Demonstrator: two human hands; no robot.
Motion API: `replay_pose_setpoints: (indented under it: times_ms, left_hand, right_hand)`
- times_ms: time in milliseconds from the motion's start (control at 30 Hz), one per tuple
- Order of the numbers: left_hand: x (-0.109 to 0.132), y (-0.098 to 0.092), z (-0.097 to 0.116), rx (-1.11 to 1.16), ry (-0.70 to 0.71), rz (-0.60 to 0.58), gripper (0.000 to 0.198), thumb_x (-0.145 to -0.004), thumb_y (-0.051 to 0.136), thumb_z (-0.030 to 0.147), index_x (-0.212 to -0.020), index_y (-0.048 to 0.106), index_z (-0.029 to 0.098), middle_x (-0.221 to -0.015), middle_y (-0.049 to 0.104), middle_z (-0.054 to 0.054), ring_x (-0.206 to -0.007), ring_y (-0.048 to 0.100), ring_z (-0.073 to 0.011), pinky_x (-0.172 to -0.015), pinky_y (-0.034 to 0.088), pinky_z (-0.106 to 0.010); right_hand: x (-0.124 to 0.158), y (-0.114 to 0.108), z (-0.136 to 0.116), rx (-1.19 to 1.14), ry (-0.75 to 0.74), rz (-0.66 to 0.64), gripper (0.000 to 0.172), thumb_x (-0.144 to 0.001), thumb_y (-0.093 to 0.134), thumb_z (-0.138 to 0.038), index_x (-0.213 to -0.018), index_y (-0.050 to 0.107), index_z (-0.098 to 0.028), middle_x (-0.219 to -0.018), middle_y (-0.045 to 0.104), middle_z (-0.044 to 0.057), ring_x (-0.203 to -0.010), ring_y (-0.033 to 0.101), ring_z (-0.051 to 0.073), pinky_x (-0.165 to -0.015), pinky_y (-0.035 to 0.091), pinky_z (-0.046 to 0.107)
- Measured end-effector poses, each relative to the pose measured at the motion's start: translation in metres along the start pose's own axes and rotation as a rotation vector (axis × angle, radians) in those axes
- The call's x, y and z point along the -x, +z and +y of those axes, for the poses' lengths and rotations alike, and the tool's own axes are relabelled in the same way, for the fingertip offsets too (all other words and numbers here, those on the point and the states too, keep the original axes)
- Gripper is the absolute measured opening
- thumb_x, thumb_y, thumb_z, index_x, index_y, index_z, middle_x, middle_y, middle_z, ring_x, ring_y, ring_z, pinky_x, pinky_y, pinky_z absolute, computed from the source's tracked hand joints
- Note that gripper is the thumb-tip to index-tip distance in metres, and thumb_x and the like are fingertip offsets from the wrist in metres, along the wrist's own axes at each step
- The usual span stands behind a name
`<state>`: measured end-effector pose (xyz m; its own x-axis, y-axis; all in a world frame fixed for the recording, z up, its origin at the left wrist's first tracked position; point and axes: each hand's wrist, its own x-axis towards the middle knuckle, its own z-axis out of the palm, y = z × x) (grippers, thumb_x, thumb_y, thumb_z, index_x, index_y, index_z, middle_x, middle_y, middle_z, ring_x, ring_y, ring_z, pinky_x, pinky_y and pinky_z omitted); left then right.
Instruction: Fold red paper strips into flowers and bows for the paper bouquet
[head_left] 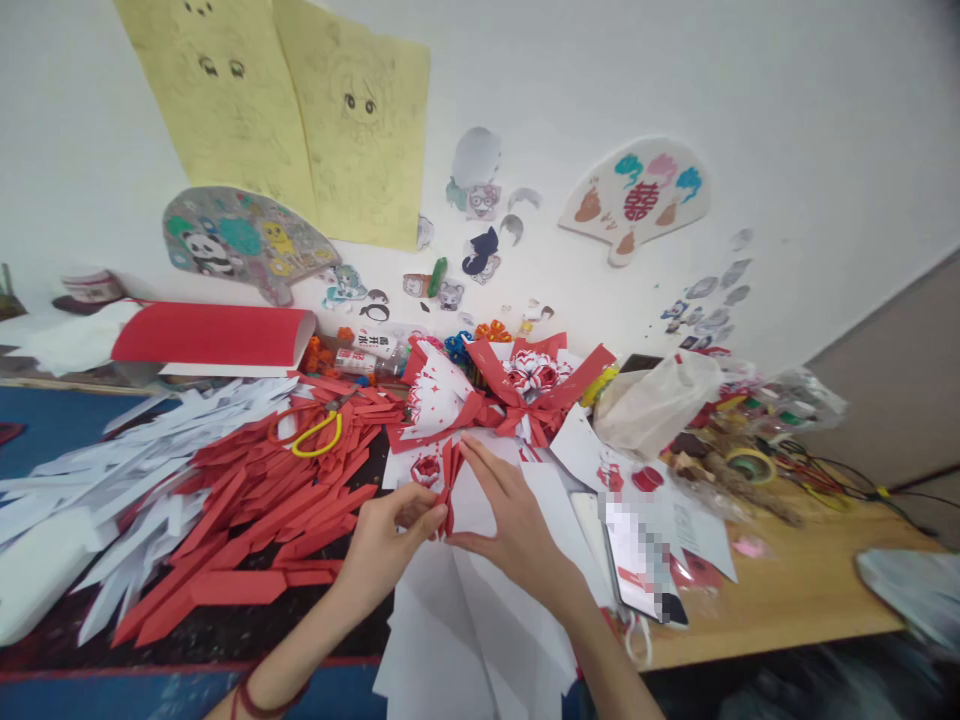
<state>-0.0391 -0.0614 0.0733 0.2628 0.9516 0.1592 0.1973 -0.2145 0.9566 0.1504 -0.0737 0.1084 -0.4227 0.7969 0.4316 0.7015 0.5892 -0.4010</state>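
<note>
My left hand [401, 520] pinches the lower part of a small folded red paper piece [451, 468] between thumb and fingers. On its other side, my right hand [506, 510] has its fingers stretched along the paper's top and its thumb near the bottom edge. Just left of the folded piece sits a small red and white paper flower [426, 470]. White paper sheets [480, 620] lie beneath both hands. Behind them stand a white wrapped bouquet with red specks [442, 390] and a red-wrapped bouquet [531, 372].
Red paper strips [262, 530] and white strips [180, 450] are heaped at left, with yellow-handled scissors [318, 436] on top. A phone [637, 560] lies at right, near a red spool [646, 480] and a tape roll [750, 466]. A white wall rises behind.
</note>
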Motion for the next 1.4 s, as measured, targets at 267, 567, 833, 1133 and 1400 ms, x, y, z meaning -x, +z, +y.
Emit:
replay_pose_setpoints:
  times_ms: [267,567,833,1133,1400]
  left_hand:
    - [0.006,0.003,0.007,-0.001,0.031,0.076,0.025,-0.087,0.057,0.039,-0.081,0.061,0.015,-0.066,0.065,-0.001,-0.06,0.06,-0.0125,-0.061,0.047,-0.021]
    - [0.006,0.001,0.005,-0.117,0.101,0.044,0.022,-0.088,0.055,0.035,-0.081,0.063,0.015,-0.07,0.067,-0.001,-0.062,0.06,-0.0119,-0.061,0.047,-0.02]
    - [0.007,-0.007,0.006,-0.106,0.105,-0.04,0.025,-0.089,0.055,0.036,-0.083,0.064,0.014,-0.067,0.064,-0.001,-0.061,0.059,-0.0119,-0.061,0.046,-0.021]
    - [0.004,-0.005,0.014,-0.095,0.109,-0.026,0.024,-0.088,0.055,0.035,-0.082,0.063,0.014,-0.065,0.064,-0.001,-0.059,0.059,-0.0117,-0.059,0.046,-0.02]
    - [0.002,0.001,0.015,-0.177,0.133,-0.008,0.024,-0.088,0.054,0.032,-0.074,0.062,0.015,-0.059,0.062,0.001,-0.054,0.058,-0.0105,-0.056,0.045,-0.019]
  right_hand:
    - [0.004,0.012,-0.012,0.026,0.091,0.184,0.068,-0.072,0.064,-0.015,-0.136,0.041,-0.02,-0.144,0.042,0.011,-0.131,0.041,0.028,-0.107,0.039,0.045]
    - [-0.002,0.023,-0.011,0.197,0.045,0.303,0.039,-0.076,0.064,-0.021,-0.115,0.058,-0.02,-0.127,0.056,0.012,-0.118,0.05,0.029,-0.098,0.043,0.047]
    - [-0.007,0.024,-0.005,0.192,-0.134,0.327,0.031,-0.079,0.06,-0.017,-0.109,0.06,-0.02,-0.12,0.061,0.01,-0.119,0.05,0.028,-0.099,0.042,0.047]
    - [-0.012,0.025,0.008,0.258,-0.243,0.437,0.027,-0.077,0.061,-0.017,-0.104,0.06,-0.021,-0.108,0.066,0.008,-0.111,0.056,0.027,-0.096,0.046,0.045]
    - [-0.018,0.013,0.018,0.299,-0.419,0.335,0.025,-0.079,0.055,-0.011,-0.102,0.06,-0.018,-0.095,0.071,0.006,-0.098,0.063,0.022,-0.094,0.048,0.04]
